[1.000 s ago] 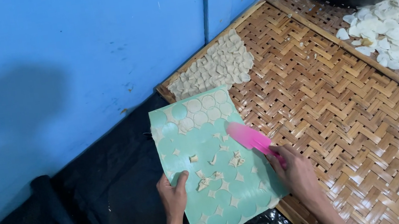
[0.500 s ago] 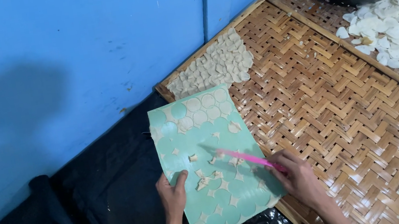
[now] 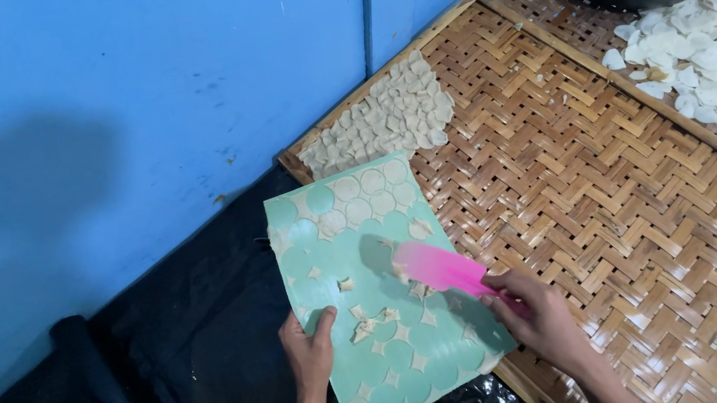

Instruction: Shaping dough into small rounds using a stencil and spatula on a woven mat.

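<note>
Pink scraper swung back flat over the green sheet

The right hand (image 3: 540,317), closed on the pink scraper (image 3: 441,270), has turned its blade from edge-on to flat; the left hand (image 3: 309,353) pins the green sheet (image 3: 375,304), which overlaps the woven bamboo tray's (image 3: 620,218) near-left edge, pale discs and scraps clinging.

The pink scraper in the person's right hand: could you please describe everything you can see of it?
The pink scraper is a flat, broad blade of what looks like bright pink plastic, blurred at its tip. It lies low and slanted over the pale green sheet, which bears thin round wafers and small scraps. The right hand grasps its narrower end, hiding it. The left hand presses the sheet's edge, not the scraper. Whether the blade touches the sheet cannot be told.
</note>
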